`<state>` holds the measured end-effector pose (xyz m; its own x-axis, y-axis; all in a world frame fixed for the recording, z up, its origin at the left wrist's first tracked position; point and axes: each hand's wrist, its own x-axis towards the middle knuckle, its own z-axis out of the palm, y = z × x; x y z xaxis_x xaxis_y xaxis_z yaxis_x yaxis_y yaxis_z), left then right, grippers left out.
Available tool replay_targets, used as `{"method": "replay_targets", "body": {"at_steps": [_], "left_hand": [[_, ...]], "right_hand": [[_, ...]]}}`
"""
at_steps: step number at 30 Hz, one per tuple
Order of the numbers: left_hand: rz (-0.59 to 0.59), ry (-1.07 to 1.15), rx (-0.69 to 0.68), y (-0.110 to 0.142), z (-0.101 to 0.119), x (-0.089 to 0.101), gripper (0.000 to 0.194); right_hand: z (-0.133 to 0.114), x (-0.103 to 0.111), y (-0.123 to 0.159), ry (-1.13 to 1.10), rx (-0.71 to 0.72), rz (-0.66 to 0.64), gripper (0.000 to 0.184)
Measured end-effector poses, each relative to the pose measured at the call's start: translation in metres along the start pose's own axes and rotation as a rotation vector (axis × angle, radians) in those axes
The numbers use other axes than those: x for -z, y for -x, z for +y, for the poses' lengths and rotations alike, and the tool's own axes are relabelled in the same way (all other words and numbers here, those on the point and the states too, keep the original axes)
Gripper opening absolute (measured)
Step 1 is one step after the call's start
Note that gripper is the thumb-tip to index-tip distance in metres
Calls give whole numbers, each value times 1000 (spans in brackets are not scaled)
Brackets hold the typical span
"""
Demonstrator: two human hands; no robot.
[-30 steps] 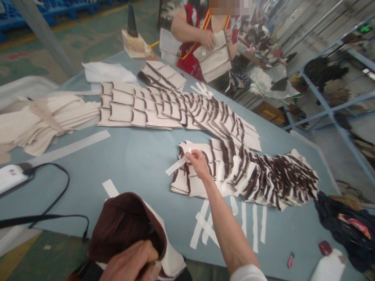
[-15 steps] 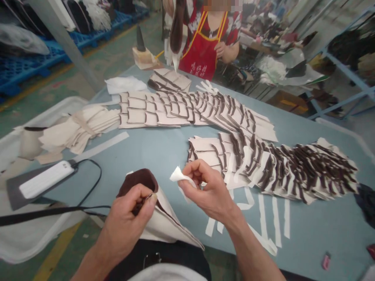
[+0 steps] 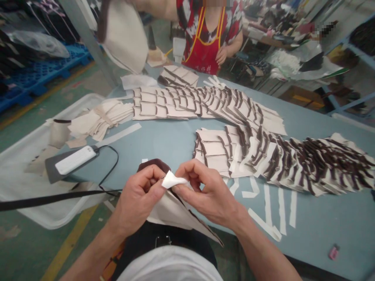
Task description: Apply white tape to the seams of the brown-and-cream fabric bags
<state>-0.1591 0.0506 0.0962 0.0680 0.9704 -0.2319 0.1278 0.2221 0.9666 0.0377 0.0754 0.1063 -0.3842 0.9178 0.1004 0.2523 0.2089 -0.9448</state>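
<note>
At the table's near edge, my left hand [image 3: 143, 199] is closed, pinching the upper edge of a cream and dark brown fabric piece [image 3: 172, 212]. Its brown part shows behind my fingers, and its cream part hangs down toward my lap. My right hand [image 3: 205, 189] is closed on a white strip [image 3: 172, 180], whose folded free end lies against the edge of the fabric piece, by my left fingertips. The exact grip of my right fingertips is partly hidden. Just beyond my hands lies a row of overlapping cream and brown pieces [image 3: 213, 152].
Several white strips [image 3: 266, 205] lie on the blue-grey table [image 3: 166, 138]. A white power bank [image 3: 76, 160] with a black cable rests at left, near a white bin [image 3: 52, 210]. Across the table, a person in a red apron [image 3: 202, 47] holds up a cream piece [image 3: 125, 39].
My right hand has moved left, bringing the white strip to the fabric edge beside my left fingers. The person opposite has swung a cream piece up toward the left. The view has shifted slightly.
</note>
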Motion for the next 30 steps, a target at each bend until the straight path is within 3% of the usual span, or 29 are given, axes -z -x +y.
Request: {"method": "replay_targets", "body": {"at_steps": [7, 16, 21, 25, 30], "left_hand": [[-71, 23, -80, 17, -3, 0, 25], [-48, 26, -137, 28, -7, -4, 20], [-57, 29, -152, 30, -5, -5, 23], [-15, 17, -116, 32, -5, -8, 28], [26, 33, -130, 34, -9, -9, 29]], "right_hand": [[-3, -11, 16, -105, -38, -30, 10], [-7, -17, 29, -134, -120, -5, 19], [-6, -22, 34, -117, -6, 41, 13], [-4, -27, 34, -117, -33, 36, 13], [7, -25, 33, 109, 104, 172, 9]]}}
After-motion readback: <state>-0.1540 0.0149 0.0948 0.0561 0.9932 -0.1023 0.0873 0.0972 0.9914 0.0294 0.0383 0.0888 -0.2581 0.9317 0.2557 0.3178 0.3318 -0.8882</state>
